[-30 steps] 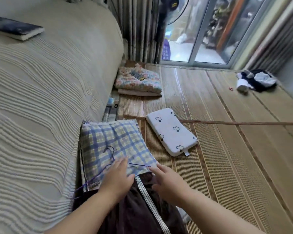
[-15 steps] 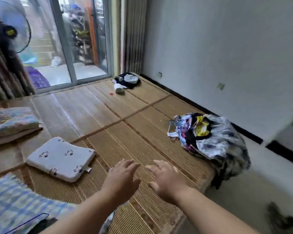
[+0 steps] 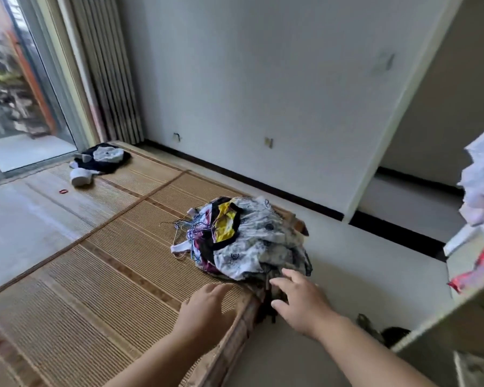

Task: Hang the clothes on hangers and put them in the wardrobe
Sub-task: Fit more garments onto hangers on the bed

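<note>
Reaching toward the clothes pile (image 3: 252,241) at the mat (image 3: 109,275) edge, left hand (image 3: 204,311) and right hand (image 3: 299,300) hold nothing, fingers loosely spread. Risk: hangers (image 3: 183,227) lie tangled in the pile's left side; lifting one garment may drag others off the edge.

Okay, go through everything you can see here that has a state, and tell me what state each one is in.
Clothes pile: heaped at the edge of the bamboo mat, not hung up.
Wire hangers: tangled, sticking out of the pile.
Left hand: open, holding nothing, over the mat.
Right hand: open, fingers spread, at the pile's near edge.
Curtain: gathered to one side.
Dark and white clothes: crumpled near the glass door.
</note>
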{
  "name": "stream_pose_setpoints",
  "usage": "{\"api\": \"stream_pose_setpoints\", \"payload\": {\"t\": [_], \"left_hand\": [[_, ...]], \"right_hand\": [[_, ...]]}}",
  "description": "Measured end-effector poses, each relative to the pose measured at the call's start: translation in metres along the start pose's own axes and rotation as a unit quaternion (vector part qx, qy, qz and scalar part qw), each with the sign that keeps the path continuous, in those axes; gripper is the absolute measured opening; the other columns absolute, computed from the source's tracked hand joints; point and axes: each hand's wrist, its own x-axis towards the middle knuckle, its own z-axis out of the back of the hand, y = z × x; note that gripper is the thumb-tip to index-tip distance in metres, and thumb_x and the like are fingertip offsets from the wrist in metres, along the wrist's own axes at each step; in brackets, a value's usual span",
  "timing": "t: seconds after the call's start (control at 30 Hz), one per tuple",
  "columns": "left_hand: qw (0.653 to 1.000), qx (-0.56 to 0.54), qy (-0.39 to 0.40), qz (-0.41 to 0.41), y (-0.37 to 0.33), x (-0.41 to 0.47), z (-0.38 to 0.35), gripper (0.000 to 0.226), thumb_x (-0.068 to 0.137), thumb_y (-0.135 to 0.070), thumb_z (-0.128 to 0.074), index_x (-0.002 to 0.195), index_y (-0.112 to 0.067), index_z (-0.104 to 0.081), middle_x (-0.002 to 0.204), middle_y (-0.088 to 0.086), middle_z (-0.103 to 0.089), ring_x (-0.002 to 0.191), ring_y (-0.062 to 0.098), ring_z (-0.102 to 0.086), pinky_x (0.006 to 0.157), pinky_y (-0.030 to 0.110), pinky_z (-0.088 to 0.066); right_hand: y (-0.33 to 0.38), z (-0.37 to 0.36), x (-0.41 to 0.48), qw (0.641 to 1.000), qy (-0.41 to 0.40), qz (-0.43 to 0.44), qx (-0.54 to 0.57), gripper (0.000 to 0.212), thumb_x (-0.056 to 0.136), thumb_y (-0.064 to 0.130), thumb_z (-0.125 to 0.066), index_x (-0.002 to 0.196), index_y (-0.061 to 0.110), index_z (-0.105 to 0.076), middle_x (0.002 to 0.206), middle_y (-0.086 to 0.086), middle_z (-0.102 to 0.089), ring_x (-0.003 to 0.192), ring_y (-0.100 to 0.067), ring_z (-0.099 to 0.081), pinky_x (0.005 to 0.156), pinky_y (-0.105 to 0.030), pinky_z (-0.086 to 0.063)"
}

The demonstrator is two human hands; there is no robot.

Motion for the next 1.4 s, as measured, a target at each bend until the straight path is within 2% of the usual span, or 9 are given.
{"api": "stream_pose_setpoints", "payload": {"t": [0.27,0.5,0.67,0.77,0.83,0.97,1.1,1.27,1.4], "left_hand": [[0.998,-0.019,-0.018,0.052,-0.004,0.116,-0.004,0.057,0.089,-0.044,-0.055,0.141,-0.035,-0.035,0.144,-0.007,-0.041,0.126,0.011,-0.046,0.103,0.038,-0.044],[0.994,-0.057,-0.008,0.095,0.024,0.248,-0.027,0.055,0.088,-0.042,-0.053,0.140,-0.033,-0.038,0.139,-0.006,-0.046,0.117,0.011,-0.052,0.098,0.037,-0.048],[0.985,-0.086,0.007,0.152,0.047,0.335,-0.030,0.050,0.088,-0.038,-0.056,0.136,-0.034,-0.042,0.132,-0.010,-0.049,0.100,0.003,-0.055,0.090,0.025,-0.052],[0.976,-0.100,0.011,0.195,0.065,0.373,-0.031,0.049,0.087,-0.039,-0.056,0.135,-0.034,-0.045,0.127,-0.012,-0.052,0.102,0.004,-0.056,0.090,0.029,-0.052],[0.969,-0.097,0.017,0.225,0.076,0.388,-0.035,0.049,0.087,-0.040,-0.056,0.134,-0.036,-0.045,0.128,-0.013,-0.052,0.109,0.006,-0.055,0.094,0.032,-0.050],[0.944,-0.109,0.013,0.310,0.101,0.421,-0.057,0.045,0.086,-0.038,-0.058,0.130,-0.035,-0.049,0.125,-0.011,-0.055,0.110,0.008,-0.055,0.095,0.034,-0.050],[0.903,-0.144,0.016,0.405,0.113,0.444,-0.091,0.051,0.086,-0.038,-0.058,0.135,-0.032,-0.046,0.129,-0.009,-0.053,0.114,0.009,-0.053,0.098,0.034,-0.047],[0.865,-0.170,0.045,0.470,0.114,0.474,-0.132,0.059,0.084,-0.037,-0.053,0.141,-0.035,-0.039,0.141,-0.009,-0.046,0.127,0.009,-0.045,0.105,0.031,-0.040],[0.846,-0.209,0.061,0.488,0.113,0.498,-0.156,0.067,0.085,-0.040,-0.053,0.147,-0.033,-0.028,0.152,-0.008,-0.030,0.139,0.011,-0.029,0.113,0.035,-0.030]], "right_hand": [[-0.085,0.020,0.088,0.998,0.036,-0.047,0.037,0.049,0.089,0.045,-0.049,0.137,0.041,-0.040,0.154,0.008,-0.022,0.127,-0.018,-0.044,0.107,-0.032,-0.032],[-0.111,0.035,0.237,0.997,0.076,-0.009,0.010,0.049,0.091,0.043,-0.049,0.139,0.038,-0.040,0.155,0.008,-0.020,0.138,-0.020,-0.031,0.111,-0.035,-0.028],[-0.109,0.039,0.356,0.993,0.113,0.019,0.007,0.049,0.091,0.040,-0.049,0.139,0.038,-0.038,0.155,0.005,-0.020,0.138,-0.019,-0.030,0.114,-0.046,-0.018],[-0.104,0.034,0.423,0.989,0.137,0.044,0.006,0.050,0.090,0.037,-0.051,0.139,0.039,-0.039,0.155,0.006,-0.021,0.140,-0.020,-0.024,0.114,-0.049,-0.016],[-0.101,0.029,0.464,0.984,0.161,0.067,-0.017,0.050,0.089,0.037,-0.049,0.138,0.041,-0.037,0.154,0.006,-0.021,0.140,-0.021,-0.025,0.114,-0.050,-0.021],[-0.094,0.004,0.560,0.971,0.203,0.124,-0.033,0.047,0.093,0.028,-0.041,0.140,0.037,-0.036,0.153,0.005,-0.025,0.136,-0.021,-0.032,0.111,-0.046,-0.031],[-0.091,-0.038,0.645,0.949,0.236,0.197,-0.072,0.052,0.092,0.012,-0.036,0.141,0.031,-0.039,0.153,0.004,-0.028,0.138,-0.018,-0.029,0.114,-0.040,-0.027],[-0.094,-0.089,0.729,0.921,0.267,0.265,-0.103,0.045,0.093,0.022,-0.039,0.138,0.027,-0.040,0.145,0.001,-0.038,0.131,-0.022,-0.039,0.107,-0.042,-0.034],[-0.101,-0.109,0.769,0.898,0.270,0.271,-0.216,0.047,0.095,0.034,-0.041,0.141,0.034,-0.031,0.148,0.007,-0.031,0.134,-0.020,-0.034,0.110,-0.054,-0.021]]}}
